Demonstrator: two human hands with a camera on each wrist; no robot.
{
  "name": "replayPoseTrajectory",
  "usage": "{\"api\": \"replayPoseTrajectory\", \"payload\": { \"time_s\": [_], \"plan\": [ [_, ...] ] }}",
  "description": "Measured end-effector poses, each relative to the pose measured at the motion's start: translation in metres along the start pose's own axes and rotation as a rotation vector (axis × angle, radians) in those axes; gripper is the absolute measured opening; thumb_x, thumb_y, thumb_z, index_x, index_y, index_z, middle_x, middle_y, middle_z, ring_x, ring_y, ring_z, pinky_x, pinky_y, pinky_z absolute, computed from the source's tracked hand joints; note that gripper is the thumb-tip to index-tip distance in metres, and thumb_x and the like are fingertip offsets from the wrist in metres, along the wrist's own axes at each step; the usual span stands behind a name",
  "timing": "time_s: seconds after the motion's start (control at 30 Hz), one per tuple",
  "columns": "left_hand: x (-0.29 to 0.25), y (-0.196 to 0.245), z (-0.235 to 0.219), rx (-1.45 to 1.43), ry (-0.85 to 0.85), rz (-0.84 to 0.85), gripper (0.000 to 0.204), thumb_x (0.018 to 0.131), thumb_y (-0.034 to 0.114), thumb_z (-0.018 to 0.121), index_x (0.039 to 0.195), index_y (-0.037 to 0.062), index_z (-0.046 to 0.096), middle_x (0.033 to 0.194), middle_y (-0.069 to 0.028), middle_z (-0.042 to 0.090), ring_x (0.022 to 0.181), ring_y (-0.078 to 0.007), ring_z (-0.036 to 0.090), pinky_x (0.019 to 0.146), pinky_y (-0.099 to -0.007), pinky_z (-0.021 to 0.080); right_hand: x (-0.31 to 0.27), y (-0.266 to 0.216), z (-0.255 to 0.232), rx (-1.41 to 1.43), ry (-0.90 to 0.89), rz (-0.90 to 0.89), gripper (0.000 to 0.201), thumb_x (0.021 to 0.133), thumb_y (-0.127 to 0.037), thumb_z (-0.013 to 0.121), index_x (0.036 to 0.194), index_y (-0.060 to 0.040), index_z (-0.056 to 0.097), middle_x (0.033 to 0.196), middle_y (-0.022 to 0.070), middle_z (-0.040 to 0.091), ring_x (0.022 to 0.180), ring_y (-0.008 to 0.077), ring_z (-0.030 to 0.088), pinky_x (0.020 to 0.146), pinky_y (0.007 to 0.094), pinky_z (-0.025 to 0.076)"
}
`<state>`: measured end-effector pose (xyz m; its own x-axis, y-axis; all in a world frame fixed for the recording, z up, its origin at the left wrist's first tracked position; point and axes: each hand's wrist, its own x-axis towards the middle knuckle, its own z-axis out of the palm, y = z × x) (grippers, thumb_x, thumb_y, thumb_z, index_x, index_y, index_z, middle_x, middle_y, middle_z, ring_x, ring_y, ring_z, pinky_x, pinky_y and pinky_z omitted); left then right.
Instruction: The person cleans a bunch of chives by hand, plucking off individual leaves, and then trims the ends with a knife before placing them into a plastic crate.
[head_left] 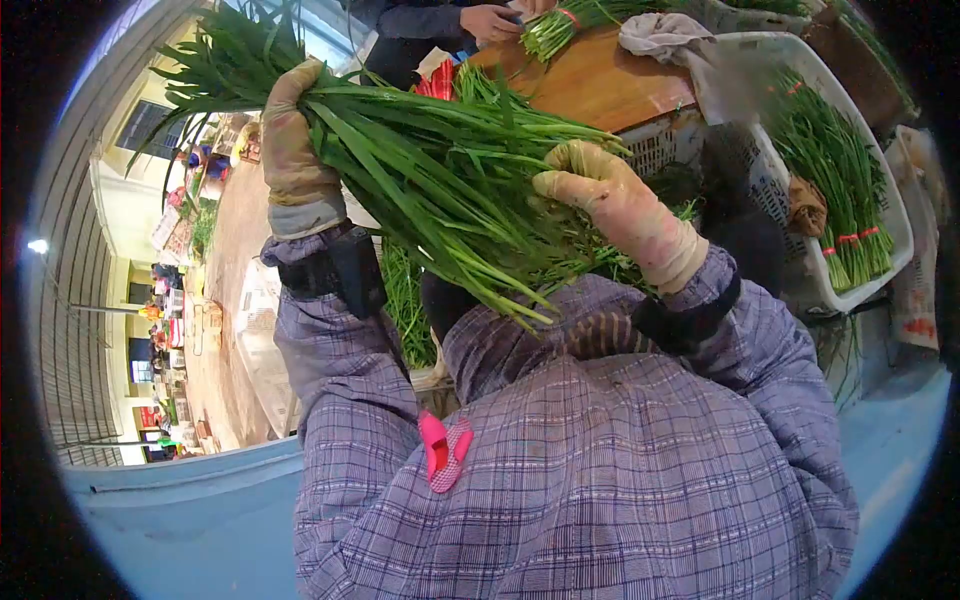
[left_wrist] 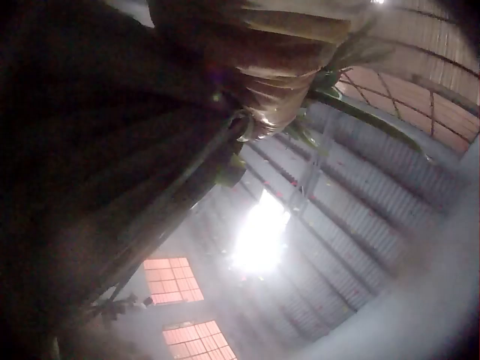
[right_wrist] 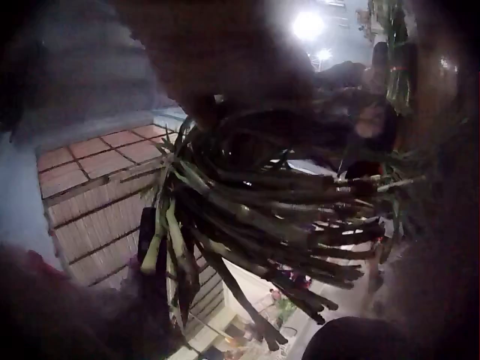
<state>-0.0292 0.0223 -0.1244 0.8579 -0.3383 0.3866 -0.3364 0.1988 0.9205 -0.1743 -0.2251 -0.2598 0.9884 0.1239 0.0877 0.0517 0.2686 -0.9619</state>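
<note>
A thick bunch of long green chives [head_left: 440, 180] is held up in front of me by both gloved hands. My left hand [head_left: 290, 150] grips the leafy part of the bunch at the left. My right hand [head_left: 605, 195] is curled round the stem end at the right. In the left wrist view the tan glove [left_wrist: 277, 67] shows at the top, with a few leaves [left_wrist: 375, 112] against a hall roof. The right wrist view shows the cut stem ends of the chives [right_wrist: 255, 225] fanning out below the dark hand.
A white basket [head_left: 900, 230] at the right holds chive bundles [head_left: 835, 180] tied with red bands. Behind is a wooden table [head_left: 600, 80] with a cloth [head_left: 660, 35]. Another person's hands [head_left: 490, 20] hold a bundle [head_left: 570, 20] at the top. A blue surface [head_left: 200, 520] lies below.
</note>
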Motion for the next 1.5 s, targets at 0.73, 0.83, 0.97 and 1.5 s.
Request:
{"api": "replayPoseTrajectory", "payload": {
  "time_s": [0.73,0.83,0.97,1.5],
  "plan": [
    [0.003,0.024,0.028,0.082,0.292,-0.049,0.019,0.085,0.019,0.061,0.091,0.0013,0.064,0.080,-0.0093,0.065,0.069,-0.0207,0.064,0.065,-0.0310,0.055,0.010,0.013,-0.004,-1.034,0.214,-0.307,0.036,0.075,-0.029,0.067,0.099,-0.0024,0.064,0.100,0.0172,0.064,0.095,0.0345,0.061,0.084,0.0419,0.048],
    [0.004,0.028,0.031,0.084,0.288,-0.029,0.020,0.087,0.020,0.058,0.094,0.0022,0.064,0.086,-0.0123,0.067,0.073,-0.0225,0.066,0.068,-0.0329,0.056,0.007,0.014,-0.006,-1.019,0.257,-0.324,0.033,0.075,-0.028,0.066,0.097,-0.0030,0.064,0.099,0.0171,0.064,0.095,0.0344,0.061,0.083,0.0421,0.048],
    [-0.001,0.033,0.030,0.090,0.296,0.059,0.018,0.085,0.017,0.059,0.094,0.0012,0.063,0.082,-0.0091,0.065,0.070,-0.0207,0.064,0.068,-0.0318,0.054,0.006,0.027,-0.017,-0.927,0.355,-0.196,0.026,0.078,-0.028,0.063,0.093,-0.0061,0.065,0.098,0.0156,0.064,0.095,0.0342,0.061,0.082,0.0415,0.048],
    [-0.018,0.044,-0.003,-0.029,0.279,0.162,0.041,0.087,0.029,0.052,0.116,0.0019,0.053,0.091,-0.0061,0.058,0.083,-0.0174,0.056,0.076,-0.0311,0.049,-0.039,0.107,-0.094,-1.265,0.194,-0.204,0.029,0.077,-0.021,0.074,0.095,-0.0007,0.066,0.078,0.0107,0.068,0.073,0.0275,0.065,0.067,0.0375,0.051]
  ]
}}
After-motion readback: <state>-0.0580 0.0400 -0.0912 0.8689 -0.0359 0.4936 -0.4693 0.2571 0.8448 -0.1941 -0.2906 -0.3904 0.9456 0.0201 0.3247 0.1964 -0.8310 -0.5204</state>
